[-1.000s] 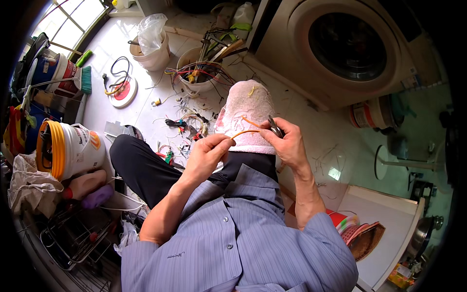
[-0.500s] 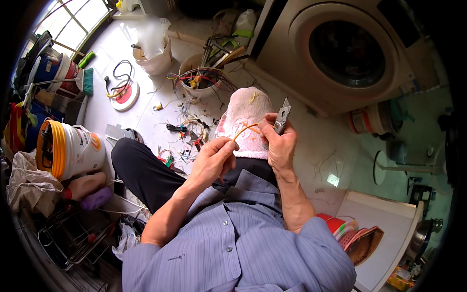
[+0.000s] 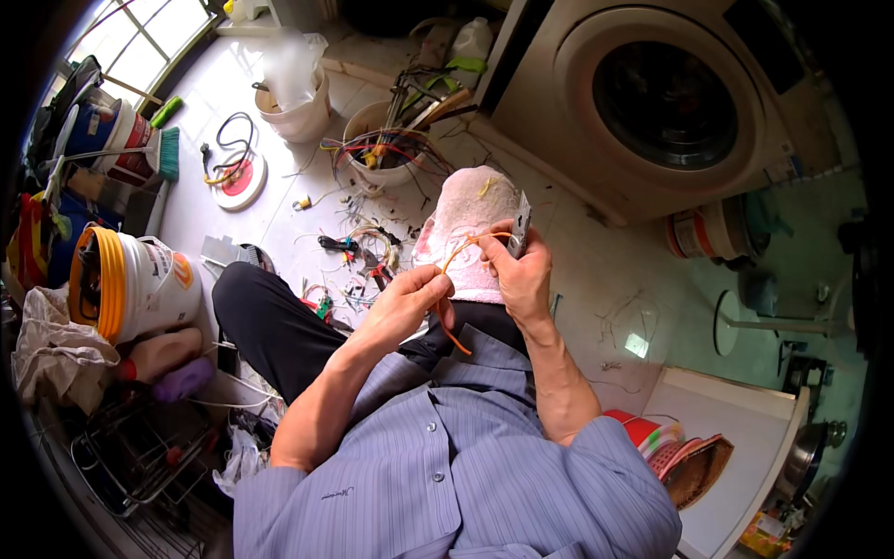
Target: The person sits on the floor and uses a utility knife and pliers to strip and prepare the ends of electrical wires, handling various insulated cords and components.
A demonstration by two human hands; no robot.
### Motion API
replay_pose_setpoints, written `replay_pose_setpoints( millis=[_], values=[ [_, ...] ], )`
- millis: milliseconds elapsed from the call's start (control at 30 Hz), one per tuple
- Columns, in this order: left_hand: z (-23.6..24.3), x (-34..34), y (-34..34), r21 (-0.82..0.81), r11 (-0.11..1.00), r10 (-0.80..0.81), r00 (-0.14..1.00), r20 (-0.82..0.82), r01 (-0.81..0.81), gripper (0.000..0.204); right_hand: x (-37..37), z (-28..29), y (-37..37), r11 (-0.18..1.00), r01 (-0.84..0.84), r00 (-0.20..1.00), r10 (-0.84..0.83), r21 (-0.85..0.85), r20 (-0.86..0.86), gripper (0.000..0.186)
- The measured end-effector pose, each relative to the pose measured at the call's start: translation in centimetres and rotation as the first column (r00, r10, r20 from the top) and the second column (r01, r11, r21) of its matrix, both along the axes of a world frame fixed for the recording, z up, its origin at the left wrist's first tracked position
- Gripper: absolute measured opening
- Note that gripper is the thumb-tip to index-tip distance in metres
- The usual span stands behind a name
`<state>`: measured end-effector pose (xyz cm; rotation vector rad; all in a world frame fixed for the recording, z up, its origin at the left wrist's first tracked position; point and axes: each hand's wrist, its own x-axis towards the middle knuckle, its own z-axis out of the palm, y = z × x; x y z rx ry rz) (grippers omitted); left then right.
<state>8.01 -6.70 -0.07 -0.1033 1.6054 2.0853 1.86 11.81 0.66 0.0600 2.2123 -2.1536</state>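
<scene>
An orange wire (image 3: 454, 341) runs between my hands in a short arc, and its loose tail hangs below my left hand (image 3: 408, 303). The left fingers pinch the wire near its bend. My right hand (image 3: 519, 278) is closed around a metal utility knife (image 3: 521, 225), standing nearly upright in the fingers. Its thumb and forefinger meet the wire's upper end beside the knife; the exact contact is hidden. Beneath the wire, a pink towel (image 3: 466, 200) covers my raised knee, with a few bits of yellow and orange insulation on it.
Scattered wire scraps (image 3: 372, 247) and small tools lie on the floor left of the towel. Beyond them stands a bucket (image 3: 365, 121) full of cables and tools. A washing machine (image 3: 568, 121) stands at the far right. White buckets (image 3: 163, 289) and bags crowd the left side.
My right hand has moved left with the knife, closer to my left hand. The knife stands more upright, and a longer wire tail shows below my left hand.
</scene>
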Motion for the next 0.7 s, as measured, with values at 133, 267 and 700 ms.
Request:
replay_pose_setpoints(
  millis=[133, 267, 700],
  values=[
    [0.6, -0.5, 0.0, -0.14, 0.99, 0.013, 1.0, -0.023, -0.016, 0.028, 0.1, 0.2, -0.2, 0.996, -0.019, 0.999, 0.021, 0.091, -0.026, 0.013],
    [0.4, -1.5, 0.4, -0.146, 0.986, 0.07, 0.996, -0.058, -0.078, 0.028, 0.2, 0.5, -0.9, 0.99, -0.037, 0.999, 0.04, 0.136, -0.019, 0.014],
    [-0.5, -1.8, 0.2, 0.244, 0.906, 0.299, 0.931, 0.209, -0.346, 0.018, -0.1, 0.2, -1.1, 0.989, -0.143, 0.989, 0.144, 0.031, -0.036, 0.009]
  ],
)
